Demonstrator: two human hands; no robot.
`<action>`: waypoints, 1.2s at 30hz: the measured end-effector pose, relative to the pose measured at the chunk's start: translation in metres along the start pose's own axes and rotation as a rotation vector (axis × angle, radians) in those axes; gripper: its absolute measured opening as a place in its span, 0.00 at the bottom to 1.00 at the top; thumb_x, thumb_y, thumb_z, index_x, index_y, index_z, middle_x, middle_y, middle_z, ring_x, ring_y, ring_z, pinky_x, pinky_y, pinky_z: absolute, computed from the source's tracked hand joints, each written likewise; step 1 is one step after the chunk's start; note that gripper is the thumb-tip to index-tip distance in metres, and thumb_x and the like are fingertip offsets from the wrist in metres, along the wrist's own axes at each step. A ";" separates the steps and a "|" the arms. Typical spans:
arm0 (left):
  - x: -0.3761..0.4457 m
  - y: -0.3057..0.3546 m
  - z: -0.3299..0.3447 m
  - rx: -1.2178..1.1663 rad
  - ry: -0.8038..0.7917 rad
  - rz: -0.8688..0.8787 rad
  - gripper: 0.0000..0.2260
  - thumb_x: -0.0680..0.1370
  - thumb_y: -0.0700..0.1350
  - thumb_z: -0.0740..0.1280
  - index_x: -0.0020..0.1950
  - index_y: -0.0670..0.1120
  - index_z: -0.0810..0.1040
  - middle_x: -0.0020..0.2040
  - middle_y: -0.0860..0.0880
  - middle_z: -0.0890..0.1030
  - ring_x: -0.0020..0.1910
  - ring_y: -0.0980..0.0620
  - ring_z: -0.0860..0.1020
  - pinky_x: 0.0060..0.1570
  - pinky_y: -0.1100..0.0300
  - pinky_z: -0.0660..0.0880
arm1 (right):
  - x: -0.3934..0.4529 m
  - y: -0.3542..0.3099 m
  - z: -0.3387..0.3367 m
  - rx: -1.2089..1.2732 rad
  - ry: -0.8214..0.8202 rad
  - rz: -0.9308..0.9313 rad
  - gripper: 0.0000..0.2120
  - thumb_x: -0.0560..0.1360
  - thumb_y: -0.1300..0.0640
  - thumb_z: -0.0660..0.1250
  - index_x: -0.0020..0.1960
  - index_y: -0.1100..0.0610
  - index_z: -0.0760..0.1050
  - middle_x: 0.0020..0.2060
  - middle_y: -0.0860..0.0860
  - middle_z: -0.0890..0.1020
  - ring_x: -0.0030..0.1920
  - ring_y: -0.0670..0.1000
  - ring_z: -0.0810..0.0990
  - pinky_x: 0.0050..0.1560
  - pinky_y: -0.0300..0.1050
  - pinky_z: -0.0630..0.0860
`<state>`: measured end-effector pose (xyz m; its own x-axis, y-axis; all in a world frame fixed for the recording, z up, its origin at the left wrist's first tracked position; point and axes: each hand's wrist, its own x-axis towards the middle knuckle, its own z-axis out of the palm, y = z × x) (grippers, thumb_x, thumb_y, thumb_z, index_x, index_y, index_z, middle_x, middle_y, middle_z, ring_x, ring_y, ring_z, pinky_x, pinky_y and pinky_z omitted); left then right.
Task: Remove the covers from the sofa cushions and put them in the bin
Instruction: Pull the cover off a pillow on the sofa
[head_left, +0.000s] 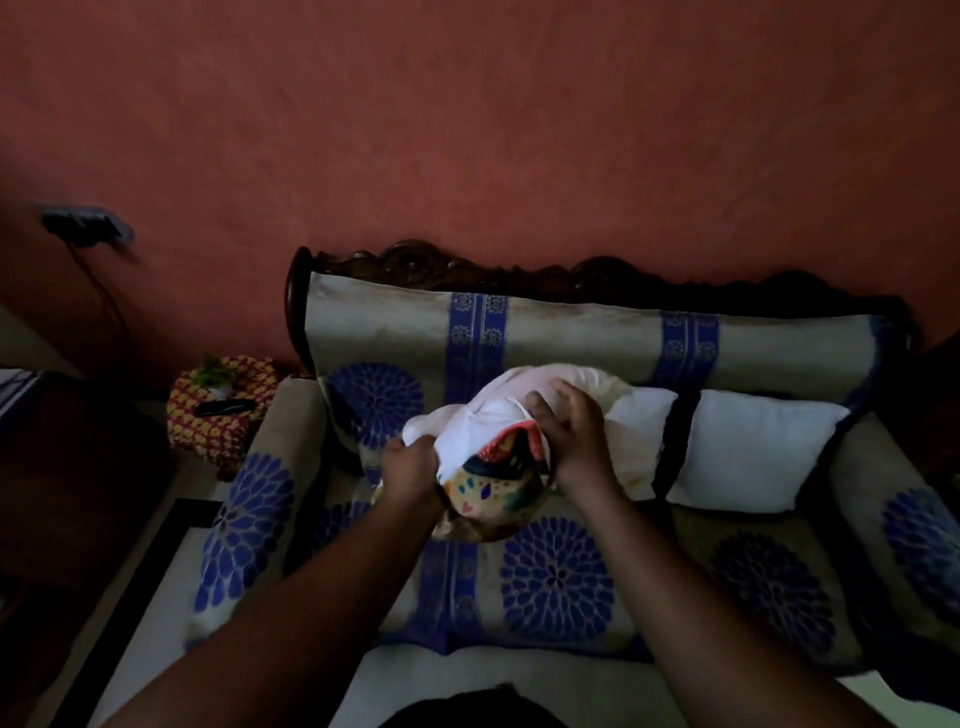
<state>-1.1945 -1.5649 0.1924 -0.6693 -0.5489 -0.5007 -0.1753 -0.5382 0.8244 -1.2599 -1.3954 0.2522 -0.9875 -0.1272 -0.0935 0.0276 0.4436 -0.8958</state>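
Over the sofa seat, the left hand (410, 470) clenches a soft white cushion insert (467, 431), while the right hand (569, 434) grips the bunched, multicoloured printed cover (493, 491) at its opening. Beneath lies the beige, blue-flowered sofa (556, 577) against a rough terracotta wall (467, 130). Dim light blurs the cover's pattern.

The sofa (561, 582) carries 2 bare white cushions (753, 447) on its seat.

Red wall (467, 130) w/ socket (85, 223); patterned stool (218, 415) by sofa.
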 end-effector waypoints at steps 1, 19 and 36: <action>0.007 -0.003 -0.003 -0.039 0.072 0.030 0.16 0.71 0.40 0.67 0.56 0.35 0.77 0.48 0.35 0.82 0.40 0.41 0.81 0.32 0.58 0.77 | -0.010 0.008 0.003 0.015 0.057 -0.104 0.38 0.69 0.29 0.60 0.67 0.55 0.76 0.65 0.55 0.75 0.66 0.55 0.73 0.70 0.53 0.69; 0.019 0.040 -0.002 -0.048 0.368 0.266 0.12 0.75 0.32 0.62 0.56 0.30 0.76 0.45 0.38 0.79 0.43 0.43 0.78 0.36 0.61 0.75 | -0.085 0.006 0.019 -0.007 -0.651 -0.352 0.19 0.81 0.44 0.65 0.47 0.60 0.82 0.37 0.46 0.81 0.38 0.39 0.79 0.43 0.36 0.75; 0.002 0.037 -0.040 0.389 -0.048 0.269 0.06 0.77 0.49 0.72 0.51 0.51 0.79 0.47 0.44 0.83 0.45 0.45 0.82 0.44 0.51 0.79 | 0.021 0.037 -0.008 0.593 0.055 0.519 0.25 0.73 0.50 0.75 0.69 0.52 0.75 0.62 0.56 0.81 0.57 0.59 0.80 0.56 0.55 0.77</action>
<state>-1.1737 -1.6115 0.2109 -0.7593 -0.6008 -0.2502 -0.2423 -0.0959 0.9654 -1.2808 -1.3747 0.2201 -0.8312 0.0172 -0.5557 0.5504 -0.1149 -0.8269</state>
